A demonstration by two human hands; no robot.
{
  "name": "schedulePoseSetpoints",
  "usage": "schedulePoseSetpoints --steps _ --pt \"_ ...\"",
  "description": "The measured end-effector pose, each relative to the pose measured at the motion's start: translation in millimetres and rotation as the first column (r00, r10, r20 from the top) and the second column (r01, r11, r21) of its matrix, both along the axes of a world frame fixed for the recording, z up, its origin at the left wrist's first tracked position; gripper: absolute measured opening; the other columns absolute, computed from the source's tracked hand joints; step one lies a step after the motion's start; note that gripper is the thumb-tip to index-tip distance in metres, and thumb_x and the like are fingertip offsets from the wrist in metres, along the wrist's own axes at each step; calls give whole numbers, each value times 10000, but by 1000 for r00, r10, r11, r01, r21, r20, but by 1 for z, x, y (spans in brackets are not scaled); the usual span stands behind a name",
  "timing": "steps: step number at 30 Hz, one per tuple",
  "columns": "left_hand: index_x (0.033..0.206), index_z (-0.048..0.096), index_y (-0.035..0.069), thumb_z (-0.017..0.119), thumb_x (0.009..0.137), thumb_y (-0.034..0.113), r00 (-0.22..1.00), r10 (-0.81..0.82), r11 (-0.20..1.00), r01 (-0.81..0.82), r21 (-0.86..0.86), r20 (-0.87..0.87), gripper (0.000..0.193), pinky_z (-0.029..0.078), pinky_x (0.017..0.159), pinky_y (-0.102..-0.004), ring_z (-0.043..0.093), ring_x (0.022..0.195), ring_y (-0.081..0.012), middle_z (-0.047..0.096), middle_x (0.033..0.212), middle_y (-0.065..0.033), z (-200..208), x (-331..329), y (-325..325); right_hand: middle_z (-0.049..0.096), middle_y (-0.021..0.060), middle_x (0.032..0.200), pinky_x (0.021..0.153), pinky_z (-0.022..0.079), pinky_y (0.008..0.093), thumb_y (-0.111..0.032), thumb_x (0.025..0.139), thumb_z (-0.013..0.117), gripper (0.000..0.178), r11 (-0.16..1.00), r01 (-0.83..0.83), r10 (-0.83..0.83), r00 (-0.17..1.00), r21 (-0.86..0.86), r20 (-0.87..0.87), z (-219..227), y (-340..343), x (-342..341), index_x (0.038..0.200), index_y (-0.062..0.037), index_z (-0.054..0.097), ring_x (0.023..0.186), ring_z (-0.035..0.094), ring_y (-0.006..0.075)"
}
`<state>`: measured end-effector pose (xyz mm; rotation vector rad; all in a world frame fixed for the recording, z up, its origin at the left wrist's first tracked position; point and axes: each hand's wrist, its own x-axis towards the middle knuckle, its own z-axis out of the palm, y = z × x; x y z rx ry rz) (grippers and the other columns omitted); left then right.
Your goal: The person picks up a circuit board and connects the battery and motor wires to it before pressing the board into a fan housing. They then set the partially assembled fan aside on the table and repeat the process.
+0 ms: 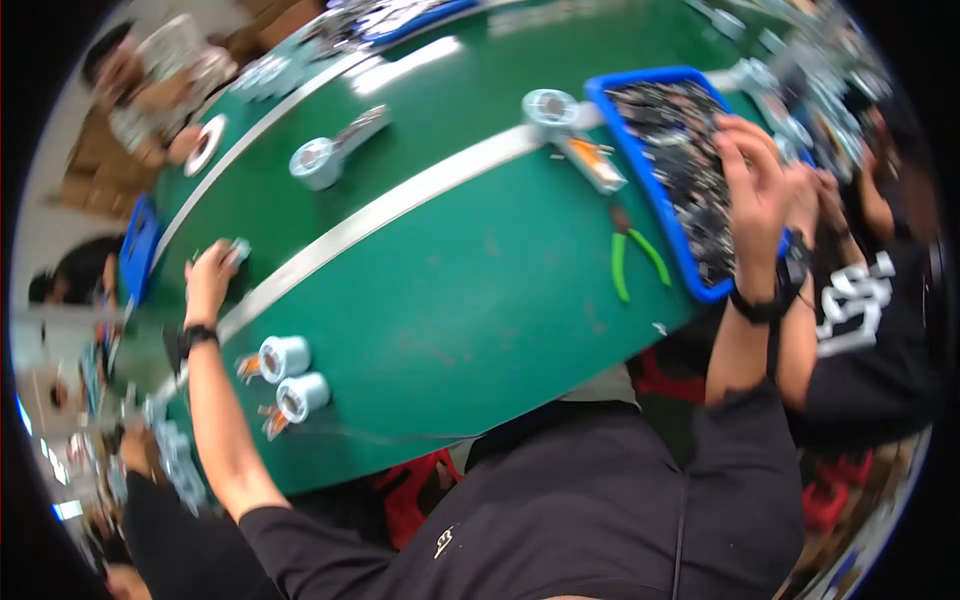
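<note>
Green table [430, 310] before me, white strip [400, 207] along it; glare [410, 65] (whitish) on table's far part; cardboard boxes [90, 190] left of table; red seat [405, 500] at table's near edge.

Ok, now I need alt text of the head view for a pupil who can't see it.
A person's left hand is at a small pale part and the right hand at a blue tray of small parts, wide apart across a green table. Green-handled pliers lie beside the tray; pale-blue pieces lie around.
</note>
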<state>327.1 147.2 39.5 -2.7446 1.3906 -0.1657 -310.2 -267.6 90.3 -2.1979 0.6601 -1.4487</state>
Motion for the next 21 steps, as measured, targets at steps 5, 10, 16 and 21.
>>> schedulePoseSetpoints --steps 5,10,16,21 --pt "1158 694 129 654 894 77 936 -340 940 334 -72 -92 272 308 1155 -634 691 1001 -284 717 1065 -61 34 -143 -116 695 100 1160 955 468 274 -49 976 638 164 939 102 -54 987 327 -155 2 -70 -42 1116 8 703 1053 640 186" --pt "1116 711 145 676 833 42 551 -829 557 829 -52 -91 303 232 1217 -658 671 1092 -234 693 1047 -14 42 -328 -175 697 97 1001 850 503 327 -73 910 687 212 987 -104 18 825 -120 -565 -47 -99 10 1115 -23 714 964 645 248" --pt "1059 729 99 682 794 -1 558 -826 563 823 -74 -79 287 303 1205 -610 659 1141 -267 696 1107 -29 33 -353 -178 699 126 911 786 514 457 -98 848 712 147 902 -297 -77 605 -314 -793 -39 -120 42 988 -55 726 925 622 354" --pt "1088 731 63 675 820 -50 548 -778 595 486 -641 -306 296 484 1070 -475 667 1147 -282 718 1130 -77 54 -321 -161 711 130 877 743 522 411 -59 877 690 113 887 -159 -235 653 -433 -720 -16 -114 40 981 -35 727 840 661 299"
